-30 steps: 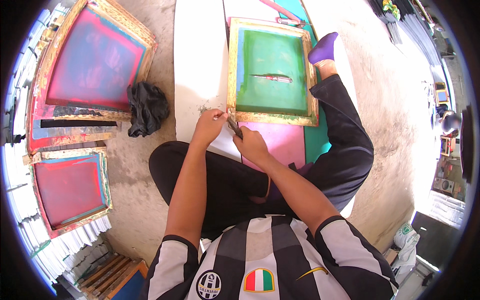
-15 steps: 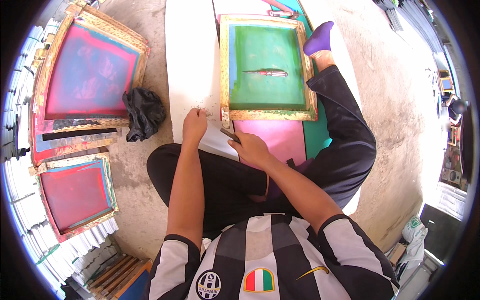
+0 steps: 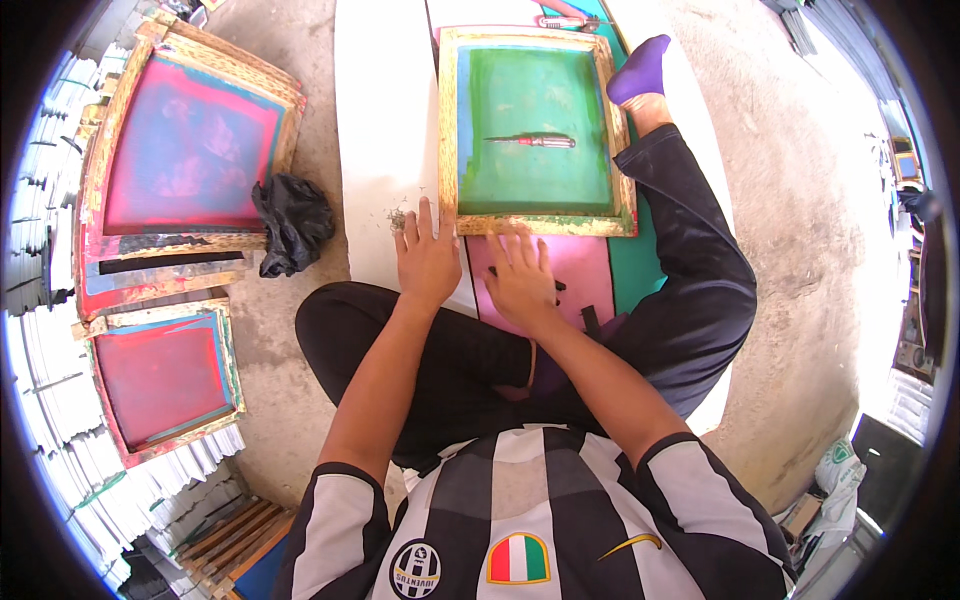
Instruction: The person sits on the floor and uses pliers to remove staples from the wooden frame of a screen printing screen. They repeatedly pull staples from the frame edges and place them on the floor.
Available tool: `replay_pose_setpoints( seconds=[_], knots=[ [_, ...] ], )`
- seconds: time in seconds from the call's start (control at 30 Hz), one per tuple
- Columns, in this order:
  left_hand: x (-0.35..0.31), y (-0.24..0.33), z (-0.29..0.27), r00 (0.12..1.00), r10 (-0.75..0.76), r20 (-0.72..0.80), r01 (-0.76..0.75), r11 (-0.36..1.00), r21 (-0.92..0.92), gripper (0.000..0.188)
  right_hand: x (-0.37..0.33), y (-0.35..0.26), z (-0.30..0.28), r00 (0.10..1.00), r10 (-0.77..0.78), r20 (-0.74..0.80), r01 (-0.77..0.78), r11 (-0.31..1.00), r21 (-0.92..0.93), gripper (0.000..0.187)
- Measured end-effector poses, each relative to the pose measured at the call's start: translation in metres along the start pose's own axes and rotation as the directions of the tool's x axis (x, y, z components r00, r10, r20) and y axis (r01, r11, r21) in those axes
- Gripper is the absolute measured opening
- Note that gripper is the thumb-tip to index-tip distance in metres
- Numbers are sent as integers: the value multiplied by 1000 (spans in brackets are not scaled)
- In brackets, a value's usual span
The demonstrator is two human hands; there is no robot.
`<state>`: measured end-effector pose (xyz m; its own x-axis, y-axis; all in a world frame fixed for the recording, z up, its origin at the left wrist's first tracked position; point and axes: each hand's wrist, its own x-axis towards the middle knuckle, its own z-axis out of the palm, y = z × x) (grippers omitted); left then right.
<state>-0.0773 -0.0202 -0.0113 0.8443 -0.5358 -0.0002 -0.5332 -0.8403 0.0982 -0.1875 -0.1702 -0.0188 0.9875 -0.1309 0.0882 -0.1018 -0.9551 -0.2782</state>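
A wood-framed green printing screen lies flat in front of me, and a screwdriver with a red and clear handle rests across its mesh. Fingers spread, my left hand is by the frame's near left corner, holding nothing. My right hand is stretched out over the pink sheet, its fingertips at the near rail of the frame. A dark object partly shows from under that palm; its kind is hidden. Beside my left fingertips lies a small heap of thin metal bits on the white board.
A black plastic bag is on the left, against a large pink-and-blue screen. A smaller red screen stands nearer, before stacked white sheets. A tool with a red handle lies beyond the green screen. My foot is at its right.
My right hand has let go of the dark tool and opened at the frame's near rail. My left hand has moved right from the metal bits, its fingers now spread.
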Motion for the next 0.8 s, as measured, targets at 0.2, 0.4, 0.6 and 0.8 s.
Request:
replay_pose_setpoints(
  seconds=[0.2, 0.4, 0.6, 0.8],
  knots=[
    [-1, 0, 4, 999, 3, 41, -1, 998, -64, 62, 29, -21, 28, 995, -81, 63, 79, 996, 28, 68],
    [-1, 3, -1, 998, 6, 60, -2, 997, -76, 62, 26, -11, 36, 995, -46, 88, 46, 999, 7, 71],
    [0, 8, 2, 1000, 21, 16, -20, 994, -104, 64, 19, 7, 30, 989, -10, 144, 21, 997, -70, 74],
    [1, 6, 7, 998, 39, -46, -43, 994, -96, 65, 10, 25, 19, 985, 49, 163, -44, 998, -34, 77]
  ],
)
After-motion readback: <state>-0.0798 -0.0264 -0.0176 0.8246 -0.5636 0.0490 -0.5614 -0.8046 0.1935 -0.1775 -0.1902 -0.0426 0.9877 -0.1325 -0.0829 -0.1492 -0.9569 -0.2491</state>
